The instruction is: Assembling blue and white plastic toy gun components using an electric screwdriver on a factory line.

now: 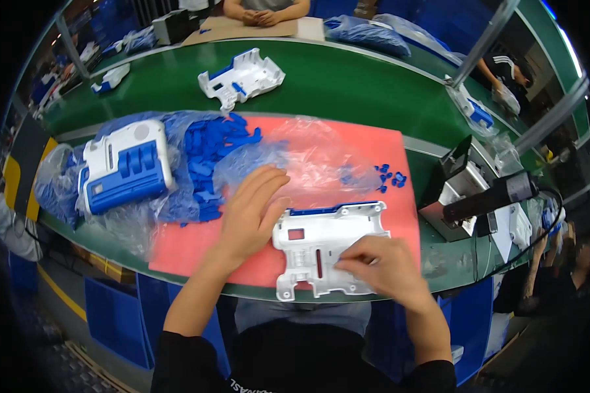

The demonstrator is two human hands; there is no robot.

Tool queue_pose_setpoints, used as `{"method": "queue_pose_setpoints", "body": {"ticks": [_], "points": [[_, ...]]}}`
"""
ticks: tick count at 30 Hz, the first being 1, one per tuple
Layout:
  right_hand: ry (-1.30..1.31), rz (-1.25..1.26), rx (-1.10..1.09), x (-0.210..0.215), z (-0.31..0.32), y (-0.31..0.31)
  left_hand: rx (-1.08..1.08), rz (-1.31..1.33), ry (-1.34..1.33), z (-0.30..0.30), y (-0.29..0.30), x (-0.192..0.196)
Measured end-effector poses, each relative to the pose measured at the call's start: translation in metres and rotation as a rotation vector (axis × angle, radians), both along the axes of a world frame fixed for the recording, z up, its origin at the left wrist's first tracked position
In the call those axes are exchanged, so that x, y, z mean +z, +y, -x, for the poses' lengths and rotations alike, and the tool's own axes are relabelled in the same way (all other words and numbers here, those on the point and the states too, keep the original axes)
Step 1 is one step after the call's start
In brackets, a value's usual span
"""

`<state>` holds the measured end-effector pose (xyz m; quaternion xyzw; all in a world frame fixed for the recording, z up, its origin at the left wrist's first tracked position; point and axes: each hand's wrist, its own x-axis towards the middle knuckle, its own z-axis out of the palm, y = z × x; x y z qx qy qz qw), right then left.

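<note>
A white plastic housing shell point(331, 229) with a blue strip along its far edge lies hollow side up in front of me. My left hand point(248, 213) is open at its far left corner, fingers stretched out over a clear plastic bag point(308, 164) and the thumb near the shell's edge. Over the shell's right half, my right hand point(387, 265) is closed, thumb and fingertips pinched together near the slot. Whatever may be between those fingertips is too small or hidden to make out. Many loose blue plastic parts point(206, 150) are piled left of the bag.
Under the shell is a pink foam mat point(196, 252). A white-and-blue housing point(128, 167) rests on plastic bags at left. Small blue pieces point(390, 177) lie on the mat's right. Another white shell point(241, 77) sits on the green conveyor point(347, 72). An electric screwdriver point(488, 196) leans at right.
</note>
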<state>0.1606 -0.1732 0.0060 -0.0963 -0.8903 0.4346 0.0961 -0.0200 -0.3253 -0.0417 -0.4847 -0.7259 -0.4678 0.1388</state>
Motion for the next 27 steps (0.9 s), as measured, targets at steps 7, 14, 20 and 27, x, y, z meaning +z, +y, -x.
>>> {"method": "queue_pose_setpoints", "body": {"ticks": [7,14,20,27], "points": [[-0.150,-0.044,0.041,-0.030,0.011,-0.018,0.315,-0.091,0.117,-0.016,-0.070,-0.021],[-0.064,-0.064,-0.039,-0.036,0.005,-0.030,0.542,0.447,0.291,-0.003,-0.076,-0.024],[0.060,-0.185,0.098,-0.033,-0.004,-0.029,0.436,0.379,0.495,0.003,-0.085,-0.023],[-0.015,-0.039,0.002,-0.031,-0.003,-0.029,0.188,-0.230,-0.317,-0.060,-0.071,-0.020]]}}
